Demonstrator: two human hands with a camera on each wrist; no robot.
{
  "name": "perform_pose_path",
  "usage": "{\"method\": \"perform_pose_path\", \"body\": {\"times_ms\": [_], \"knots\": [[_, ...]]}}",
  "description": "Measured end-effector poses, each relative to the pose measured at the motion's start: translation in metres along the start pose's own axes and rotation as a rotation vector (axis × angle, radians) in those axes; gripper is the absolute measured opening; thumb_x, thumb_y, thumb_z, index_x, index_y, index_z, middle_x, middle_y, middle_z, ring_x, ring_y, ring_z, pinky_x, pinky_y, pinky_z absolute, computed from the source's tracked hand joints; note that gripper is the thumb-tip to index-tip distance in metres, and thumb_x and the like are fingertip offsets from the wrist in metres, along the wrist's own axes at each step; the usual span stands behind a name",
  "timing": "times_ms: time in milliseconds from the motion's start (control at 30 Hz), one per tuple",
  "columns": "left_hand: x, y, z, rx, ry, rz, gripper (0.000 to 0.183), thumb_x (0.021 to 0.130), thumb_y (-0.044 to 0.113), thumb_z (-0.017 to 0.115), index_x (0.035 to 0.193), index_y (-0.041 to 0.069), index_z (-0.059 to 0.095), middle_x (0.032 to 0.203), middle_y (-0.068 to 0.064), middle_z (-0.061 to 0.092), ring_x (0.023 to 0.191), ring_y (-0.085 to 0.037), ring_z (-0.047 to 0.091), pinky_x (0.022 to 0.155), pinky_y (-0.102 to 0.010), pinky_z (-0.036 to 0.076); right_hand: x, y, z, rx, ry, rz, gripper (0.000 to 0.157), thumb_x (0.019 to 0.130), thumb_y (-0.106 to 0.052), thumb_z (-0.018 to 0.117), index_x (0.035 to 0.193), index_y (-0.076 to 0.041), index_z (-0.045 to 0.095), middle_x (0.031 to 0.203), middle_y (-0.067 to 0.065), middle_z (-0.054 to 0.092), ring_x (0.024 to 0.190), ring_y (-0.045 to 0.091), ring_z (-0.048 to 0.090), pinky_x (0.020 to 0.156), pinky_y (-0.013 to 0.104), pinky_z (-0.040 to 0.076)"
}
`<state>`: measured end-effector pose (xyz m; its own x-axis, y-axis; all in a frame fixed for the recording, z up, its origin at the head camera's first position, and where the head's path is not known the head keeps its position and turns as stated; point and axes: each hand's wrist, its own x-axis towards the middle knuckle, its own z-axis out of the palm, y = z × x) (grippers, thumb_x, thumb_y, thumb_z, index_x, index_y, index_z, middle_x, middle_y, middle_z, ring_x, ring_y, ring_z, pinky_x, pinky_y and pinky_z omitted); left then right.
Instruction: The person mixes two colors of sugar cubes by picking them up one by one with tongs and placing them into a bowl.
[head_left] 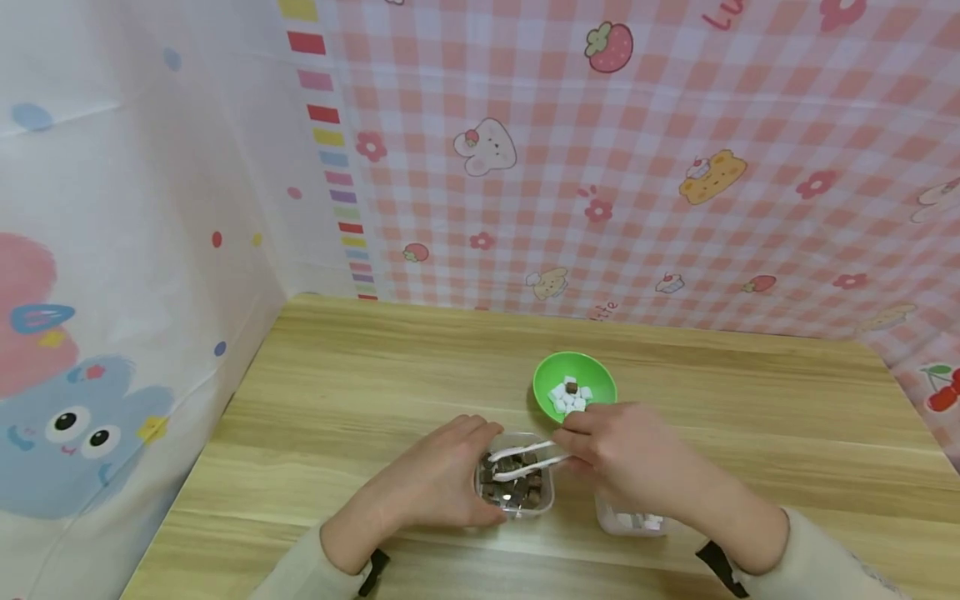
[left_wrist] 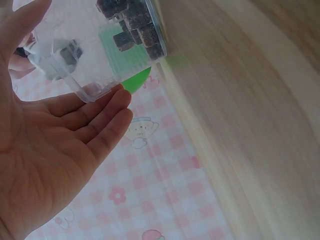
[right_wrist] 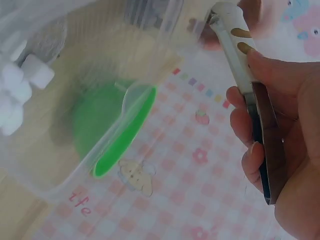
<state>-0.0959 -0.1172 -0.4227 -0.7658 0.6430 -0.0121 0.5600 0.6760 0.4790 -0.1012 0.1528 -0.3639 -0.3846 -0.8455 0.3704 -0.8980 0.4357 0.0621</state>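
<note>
My left hand (head_left: 442,475) grips a clear plastic box (head_left: 528,512), thumb and fingers on opposite sides. Dark brown cubes (head_left: 534,496) lie inside it. My right hand (head_left: 637,454) holds tongs (right_wrist: 232,50) with white ends and a dark, metallic handle part. Their two white arms (head_left: 528,469) stand apart over the brown cubes; whether a cube sits between the tips cannot be told. Just behind stands a green bowl (head_left: 546,379) with several white cubes (head_left: 561,406) and one brown cube (head_left: 572,387) on top.
Partly under my right forearm, a second clear box (head_left: 615,525) contains white cubes (right_wrist: 37,71). All stand on a wood-grain table (head_left: 360,375). A pink checked cloth (head_left: 525,208) hangs behind the table, and a white printed cloth (head_left: 150,208) hangs at the left.
</note>
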Motion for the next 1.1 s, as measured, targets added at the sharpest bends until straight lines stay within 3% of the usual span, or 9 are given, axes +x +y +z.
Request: {"method": "perform_pose_path", "body": {"times_ms": [100,200,300,367,500,733,933,1100], "knots": [[0.001,0.001,0.000,-0.002,0.002,-0.001,0.098,0.066,0.047,0.094,0.144,0.001,0.056,0.127,-0.005,0.064,0.115,-0.016,0.059,0.103,-0.036,0.053,-0.007,0.006,-0.004,0.058,0.063,0.035,0.027,0.073,-0.011,0.091,0.098,-0.008,0.079,0.085,-0.006,0.067,0.067,0.005,0.058,0.057,0.020,0.052],[0.000,0.001,0.000,0.001,0.001,-0.008,0.098,0.067,0.047,0.094,0.145,0.001,0.056,0.127,-0.006,0.065,0.115,-0.017,0.059,0.104,-0.037,0.053,-0.013,0.013,-0.006,0.089,0.129,0.070,0.019,0.089,-0.022,0.083,0.099,-0.005,0.080,0.089,-0.002,0.073,0.069,0.006,0.064,0.058,0.022,0.055],[0.000,0.001,-0.001,0.007,-0.002,-0.014,0.100,0.068,0.048,0.093,0.146,0.000,0.054,0.130,-0.008,0.065,0.119,-0.019,0.059,0.107,-0.039,0.051,-0.019,0.019,-0.007,0.084,0.195,0.116,0.040,0.106,-0.038,0.063,0.101,-0.004,0.081,0.093,0.003,0.077,0.072,0.012,0.071,0.059,0.029,0.059],[-0.001,0.002,-0.001,0.010,-0.007,-0.016,0.100,0.068,0.049,0.092,0.147,0.000,0.054,0.132,-0.009,0.064,0.122,-0.021,0.059,0.109,-0.039,0.050,-0.022,0.022,-0.007,0.066,0.234,0.154,0.057,0.110,-0.047,0.048,0.100,-0.003,0.082,0.093,0.006,0.078,0.073,0.016,0.074,0.059,0.032,0.061],[-0.001,0.002,-0.001,0.009,-0.010,-0.017,0.100,0.069,0.049,0.092,0.147,0.000,0.054,0.132,-0.009,0.064,0.123,-0.021,0.058,0.110,-0.039,0.049,-0.030,0.029,-0.007,0.039,0.292,0.228,0.062,0.110,-0.051,0.046,0.100,0.000,0.081,0.093,0.010,0.078,0.072,0.021,0.075,0.059,0.038,0.061],[-0.001,0.002,-0.001,0.000,-0.015,-0.023,0.100,0.069,0.049,0.093,0.147,0.000,0.054,0.132,-0.009,0.064,0.122,-0.021,0.059,0.110,-0.039,0.049,-0.044,0.043,-0.007,-0.006,0.366,0.344,0.065,0.107,-0.054,0.050,0.103,0.003,0.081,0.093,0.013,0.078,0.063,0.018,0.070,0.050,0.034,0.054],[-0.001,0.002,-0.001,-0.006,-0.015,-0.028,0.100,0.069,0.048,0.093,0.147,0.001,0.053,0.133,-0.009,0.063,0.122,-0.021,0.059,0.110,-0.040,0.049,-0.057,0.050,-0.005,-0.040,0.373,0.440,0.073,0.105,-0.062,0.047,0.105,0.004,0.080,0.097,0.020,0.077,0.062,0.024,0.073,0.053,0.044,0.058],[-0.001,0.002,-0.001,-0.014,-0.020,-0.038,0.101,0.069,0.048,0.093,0.148,0.001,0.053,0.134,-0.009,0.063,0.123,-0.021,0.058,0.111,-0.041,0.048,-0.065,0.054,-0.002,-0.046,0.376,0.448,0.073,0.105,-0.061,0.048,0.107,0.004,0.080,0.097,0.018,0.078,0.060,0.022,0.072,0.049,0.039,0.055]]}}
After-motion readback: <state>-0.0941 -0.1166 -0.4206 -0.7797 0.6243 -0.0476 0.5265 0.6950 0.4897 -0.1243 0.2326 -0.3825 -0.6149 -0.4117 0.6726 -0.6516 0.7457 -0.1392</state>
